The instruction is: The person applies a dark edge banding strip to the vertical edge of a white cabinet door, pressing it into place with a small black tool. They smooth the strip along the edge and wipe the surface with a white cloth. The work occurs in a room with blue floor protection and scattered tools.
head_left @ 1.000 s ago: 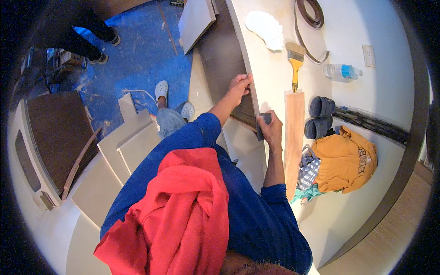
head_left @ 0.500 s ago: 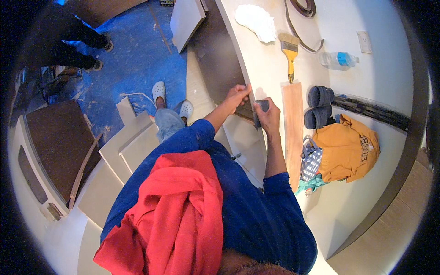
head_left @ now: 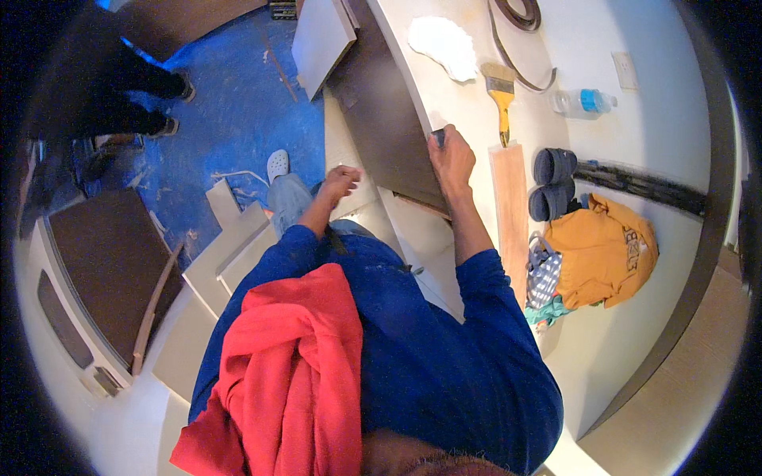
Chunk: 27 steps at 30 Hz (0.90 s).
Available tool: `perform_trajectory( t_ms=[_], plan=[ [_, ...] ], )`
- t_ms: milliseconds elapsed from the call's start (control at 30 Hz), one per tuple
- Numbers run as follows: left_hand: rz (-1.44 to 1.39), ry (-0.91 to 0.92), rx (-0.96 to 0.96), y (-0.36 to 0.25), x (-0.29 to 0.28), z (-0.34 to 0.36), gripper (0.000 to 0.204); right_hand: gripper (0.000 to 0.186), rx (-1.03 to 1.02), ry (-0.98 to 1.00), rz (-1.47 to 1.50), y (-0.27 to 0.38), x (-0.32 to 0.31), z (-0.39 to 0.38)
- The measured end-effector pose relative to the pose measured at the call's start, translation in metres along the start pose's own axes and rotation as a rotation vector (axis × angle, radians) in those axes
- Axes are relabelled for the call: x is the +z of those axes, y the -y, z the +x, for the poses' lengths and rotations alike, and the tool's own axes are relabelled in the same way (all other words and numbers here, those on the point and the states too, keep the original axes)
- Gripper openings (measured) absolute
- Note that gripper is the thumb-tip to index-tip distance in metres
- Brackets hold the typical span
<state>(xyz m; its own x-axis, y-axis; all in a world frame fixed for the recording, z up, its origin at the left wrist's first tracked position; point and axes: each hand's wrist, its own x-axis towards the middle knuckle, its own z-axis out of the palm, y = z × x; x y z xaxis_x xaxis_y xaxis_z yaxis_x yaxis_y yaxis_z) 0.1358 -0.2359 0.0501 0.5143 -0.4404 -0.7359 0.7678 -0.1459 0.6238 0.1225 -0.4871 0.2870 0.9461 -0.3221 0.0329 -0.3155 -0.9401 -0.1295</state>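
My right hand [head_left: 454, 165] is closed around a small dark block [head_left: 439, 137], whose end shows past the fingers. It presses along the front edge of the white countertop [head_left: 470, 119], and the fist hides most of the block. Away from that edge, my left hand [head_left: 340, 184] hangs in the air before my body, its fingers loosely bent and apart with nothing visible in them. Close to my right hand on the countertop lie a wide brush with a yellow handle [head_left: 503, 111] and a long wood-coloured strip [head_left: 509, 210].
On the countertop are a white crumpled cloth-like piece [head_left: 443, 46], a coiled brown strip [head_left: 520, 12], a water bottle [head_left: 583, 101], dark shoes [head_left: 553, 182] and an orange shirt [head_left: 599, 250]. Pale panels [head_left: 230, 242] lean at my left. Another person's legs [head_left: 143, 87] stand on the blue-covered floor.
My left hand has left the counter edge and moved left, towards my body. My right hand has slid slightly farther along the edge with the block.
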Motion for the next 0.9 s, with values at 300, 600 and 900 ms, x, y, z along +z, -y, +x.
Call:
perform_trajectory(
  t_ms=[300,600,900],
  plan=[
    [-0.176,-0.27,-0.109,0.023,-0.278,-0.024,0.063,0.035,0.105,-0.092,0.01,0.009,0.004,-0.011],
    [0.296,-0.257,-0.279,-0.005,-0.532,-0.055,0.046,0.032,0.46,0.07,-0.065,0.027,-0.002,-0.017],
    [0.855,0.014,0.469,-0.287,-0.404,0.087,0.043,0.037,0.208,-0.183,-0.036,0.047,0.036,0.065]
  ],
)
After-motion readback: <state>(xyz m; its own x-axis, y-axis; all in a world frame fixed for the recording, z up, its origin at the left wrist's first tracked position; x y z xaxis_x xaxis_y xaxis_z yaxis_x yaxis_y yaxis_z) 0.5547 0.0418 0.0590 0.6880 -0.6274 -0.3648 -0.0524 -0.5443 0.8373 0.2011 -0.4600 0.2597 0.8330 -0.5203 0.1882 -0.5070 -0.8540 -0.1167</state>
